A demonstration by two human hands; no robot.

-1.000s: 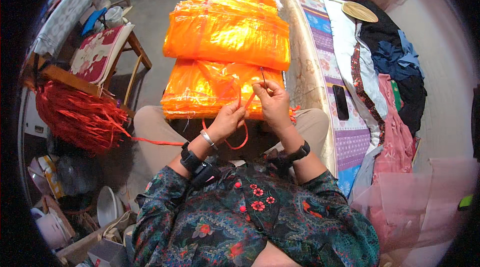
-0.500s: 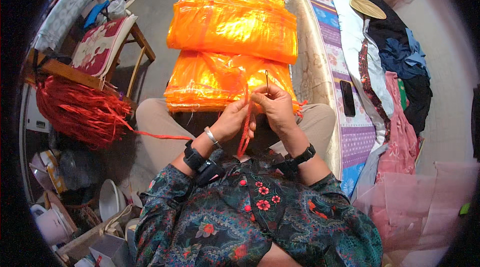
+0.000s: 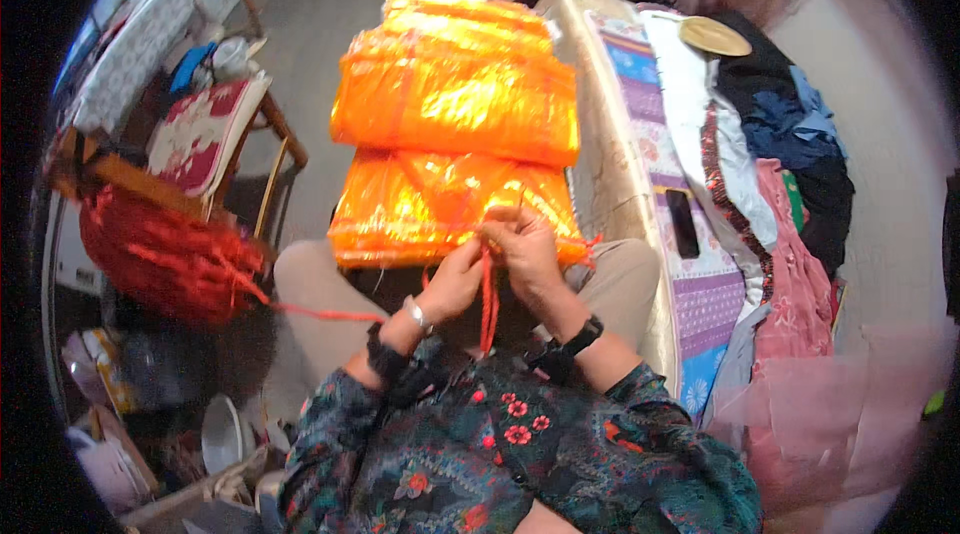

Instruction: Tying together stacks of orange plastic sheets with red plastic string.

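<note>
Hanging before the stack of folded orange plastic sheets (image 3: pixel 455 106), a red strip (image 3: pixel 488 319) is pinched in the nearly closed fingers of the right hand (image 3: pixel 528 254) and gripped in the curled fingers of the left hand (image 3: pixel 452 281); a blurred, thin dark needle (image 3: pixel 521 194) is held upright at the right fingertips; the 2 hands are held just beside each other.

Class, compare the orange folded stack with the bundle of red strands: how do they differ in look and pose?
The orange stack is made of broad, folded layers; the red bundle is a mass of narrow strands. The orange stack lies flat mid-view; the red bundle droops at the left. The orange stack is shiny; the red bundle looks duller. Both are warm-coloured.
</note>
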